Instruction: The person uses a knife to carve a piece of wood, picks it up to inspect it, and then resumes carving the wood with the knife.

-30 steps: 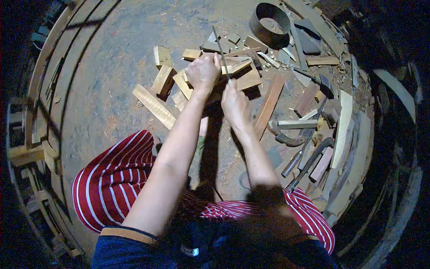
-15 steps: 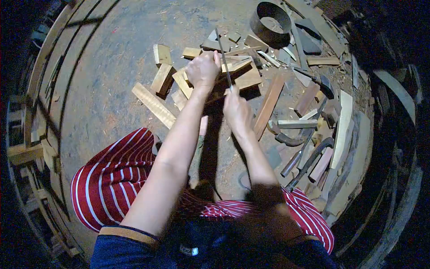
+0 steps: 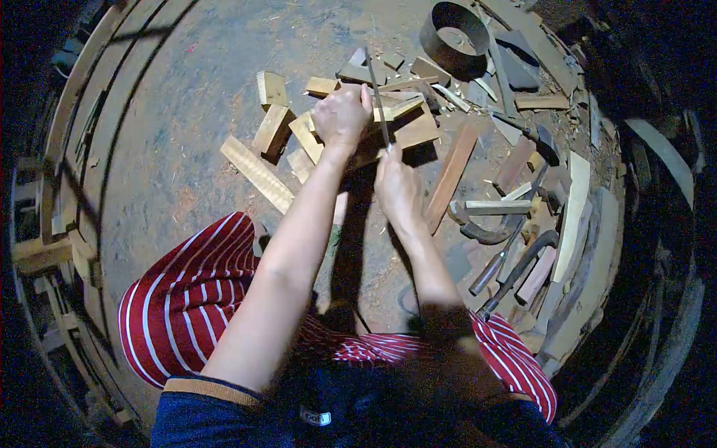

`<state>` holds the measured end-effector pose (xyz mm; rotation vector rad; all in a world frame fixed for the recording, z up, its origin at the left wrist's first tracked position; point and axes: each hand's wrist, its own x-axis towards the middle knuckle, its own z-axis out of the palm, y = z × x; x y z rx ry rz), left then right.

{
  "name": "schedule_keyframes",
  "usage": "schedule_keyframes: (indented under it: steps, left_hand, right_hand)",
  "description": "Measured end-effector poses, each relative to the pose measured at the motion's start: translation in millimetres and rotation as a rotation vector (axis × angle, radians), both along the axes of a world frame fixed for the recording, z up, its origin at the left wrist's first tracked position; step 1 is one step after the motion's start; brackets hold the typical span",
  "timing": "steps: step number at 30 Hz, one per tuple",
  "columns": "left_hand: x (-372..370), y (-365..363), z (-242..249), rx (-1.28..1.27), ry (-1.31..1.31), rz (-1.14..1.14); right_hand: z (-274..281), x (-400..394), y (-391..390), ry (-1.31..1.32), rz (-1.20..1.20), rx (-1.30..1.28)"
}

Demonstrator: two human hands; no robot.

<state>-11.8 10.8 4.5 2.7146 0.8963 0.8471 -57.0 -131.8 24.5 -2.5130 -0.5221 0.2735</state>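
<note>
Bare dirt floor [image 3: 172, 127] littered with pale cut wood offcuts [image 3: 258, 173]; dark round metal ring [image 3: 453, 30] sits beyond, iron hand tools [image 3: 515, 265] lie to the right. Left hand [image 3: 341, 116] clamps a tan wooden block [image 3: 399, 123] on the pile. Right hand [image 3: 396, 187] closed round a thin dark metal rasp [image 3: 377, 93], blade across the block. Shaping looks partway; scraps crowd the work.

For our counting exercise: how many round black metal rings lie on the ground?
1: the round black metal ring lies at the top, beyond the wood offcuts; others may be hidden in the dark edges.
</note>
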Motion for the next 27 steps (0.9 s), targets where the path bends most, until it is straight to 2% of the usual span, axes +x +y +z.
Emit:
schedule_keyframes:
  steps: [2, 5, 10, 17, 20, 22, 24, 26, 27]
  left_hand:
    - [-1.4, 0.4, -1.5, 0.027, 0.068, 0.057]
    - [0.2, 1.2, -3.0, 0.029, 0.124, 0.024]
    - [-1.4, -5.3, 10.2, 0.012, 0.033, 0.018]
    - [-1.0, -1.3, 2.8, -0.041, 0.106, 0.035]
    - [0.3, -3.3, 2.5, -0.019, 0.150, 0.055]
    - [-0.9, -3.4, 7.5, -0.041, 0.092, 0.024]
    - [2.3, -3.3, 10.1, -0.060, 0.142, 0.061]
    - [6.5, -4.8, 9.0, -0.072, 0.133, 0.067]
    - [6.8, -2.2, 6.5, -0.071, 0.133, 0.077]
  right_hand:
    - [9.2, -17.5, -13.6, 0.073, -0.003, -0.025]
    - [9.6, -4.7, -5.0, 0.056, 0.000, -0.029]
    - [3.0, 30.1, 24.9, -0.077, 0.016, -0.034]
    - [13.6, -24.6, -21.0, 0.044, 0.047, -0.119]
    - [4.8, 5.7, -1.7, -0.017, 0.022, -0.029]
    - [8.3, 23.7, 17.5, 0.004, -0.003, -0.023]
    - [4.5, 31.9, 23.9, -0.084, 0.025, -0.030]
    - [6.0, 16.2, 8.6, -0.085, 0.029, -0.032]
    - [6.4, 6.8, -1.5, 0.002, 0.021, -0.034]
